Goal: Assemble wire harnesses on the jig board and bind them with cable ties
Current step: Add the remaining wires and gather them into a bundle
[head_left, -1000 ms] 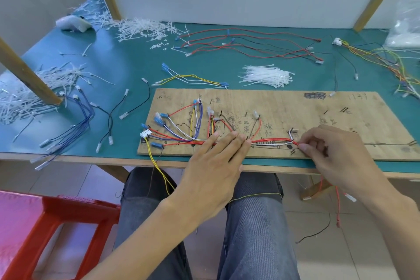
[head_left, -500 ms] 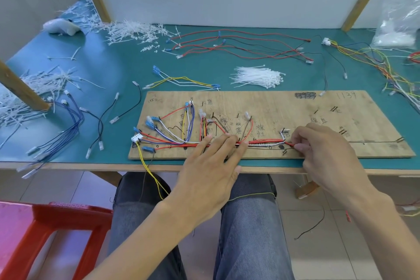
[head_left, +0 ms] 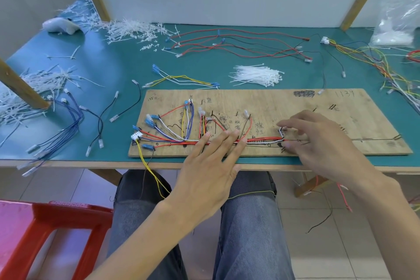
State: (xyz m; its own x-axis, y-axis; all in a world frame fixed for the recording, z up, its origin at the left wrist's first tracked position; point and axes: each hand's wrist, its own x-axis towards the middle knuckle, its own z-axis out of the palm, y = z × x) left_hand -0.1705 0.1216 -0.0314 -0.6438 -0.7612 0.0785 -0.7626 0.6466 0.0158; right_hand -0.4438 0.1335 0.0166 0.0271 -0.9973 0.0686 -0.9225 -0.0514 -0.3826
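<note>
1. The left hand (head_left: 211, 166) lay flat, fingers straight, pressing the wire harness (head_left: 261, 140) onto the jig board (head_left: 295, 102), centre frame.
2. The right hand (head_left: 322, 143), blurred, covered the harness's right end; I couldn't tell its grip.

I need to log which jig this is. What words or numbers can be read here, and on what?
"1134": handwritten on the jig board, at the right end of its far edge.
"175": small, at the board's far left corner; faint, so not certain.
Scribbled-over mark just left of "1134": unreadable.
Handwritten characters beside the pegs mid-board: too blurred to read.
</note>
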